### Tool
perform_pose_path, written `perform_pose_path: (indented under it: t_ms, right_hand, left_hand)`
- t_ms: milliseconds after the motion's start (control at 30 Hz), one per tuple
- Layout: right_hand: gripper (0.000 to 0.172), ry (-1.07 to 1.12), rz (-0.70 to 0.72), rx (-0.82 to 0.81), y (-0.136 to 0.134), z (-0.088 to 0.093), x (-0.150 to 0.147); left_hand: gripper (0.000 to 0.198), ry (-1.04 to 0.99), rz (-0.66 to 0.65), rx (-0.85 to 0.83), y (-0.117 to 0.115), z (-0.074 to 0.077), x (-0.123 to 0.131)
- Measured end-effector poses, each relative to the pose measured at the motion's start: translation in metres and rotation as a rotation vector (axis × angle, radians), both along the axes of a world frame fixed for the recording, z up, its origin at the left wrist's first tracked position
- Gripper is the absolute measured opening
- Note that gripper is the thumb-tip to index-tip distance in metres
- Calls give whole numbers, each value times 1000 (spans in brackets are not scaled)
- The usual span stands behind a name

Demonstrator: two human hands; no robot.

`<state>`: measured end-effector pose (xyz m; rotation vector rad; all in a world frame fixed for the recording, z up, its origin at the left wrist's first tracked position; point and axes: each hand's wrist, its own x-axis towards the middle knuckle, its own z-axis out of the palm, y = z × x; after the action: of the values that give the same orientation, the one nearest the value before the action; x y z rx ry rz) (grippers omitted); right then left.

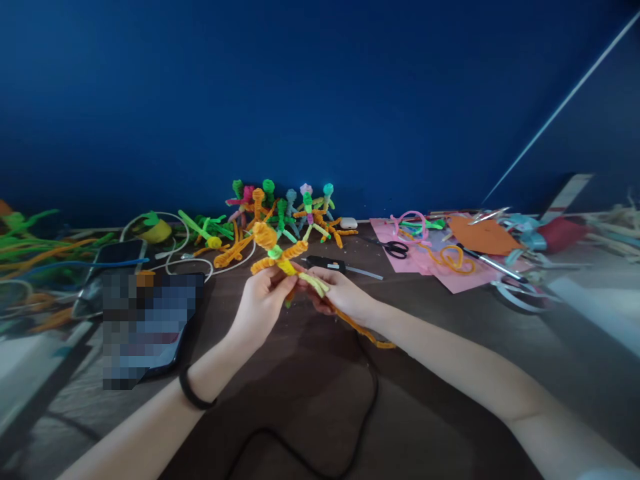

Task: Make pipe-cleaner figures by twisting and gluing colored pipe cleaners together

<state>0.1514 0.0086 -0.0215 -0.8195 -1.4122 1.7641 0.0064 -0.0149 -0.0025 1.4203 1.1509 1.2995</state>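
Between my two hands is a pipe-cleaner figure (pixel 274 252) with a coiled orange head, a green neck, orange arms and a yellow body. My left hand (pixel 267 293) pinches it at the body, thumb and fingers closed. My right hand (pixel 337 293) is closed around its lower part, where pale yellow pipe-cleaner ends (pixel 315 283) stick out. A long orange pipe cleaner (pixel 365 333) trails from under my right hand toward the right forearm. The right fingertips are partly hidden. Just behind the hands lies a black glue gun or cutter-like tool (pixel 325 263); its kind is unclear.
Several finished-looking pipe-cleaner figures (pixel 283 212) stand against the blue wall (pixel 320 100). Black scissors (pixel 397 249) and pink paper (pixel 453 283) lie right. A phone or tablet (pixel 193 300), blurred out, lies left near loose pipe cleaners (pixel 55 250). A black cable (pixel 373 400) crosses the table front.
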Motion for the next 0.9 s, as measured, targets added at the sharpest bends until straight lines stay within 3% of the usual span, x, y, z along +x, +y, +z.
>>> perform_pose_path:
  t_ms: [200, 367, 567, 733, 900]
  right_hand:
    - [22, -12, -2, 18, 0, 1, 2]
    - [15, 29, 54, -33, 4, -4, 4]
    - [23, 102, 266, -124, 4, -11, 6]
    - [28, 105, 286, -158, 2, -11, 4]
    - [32, 155, 321, -107, -4, -9, 1]
  left_hand:
    - [20, 89, 7, -1, 5, -1, -5]
    - [20, -13, -113, -17, 9, -7, -8]
    - [17, -143, -240, -75, 8, -6, -8]
    - [14, -170, -180, -78, 8, -5, -7]
    - [19, -212, -41, -99, 7, -3, -4]
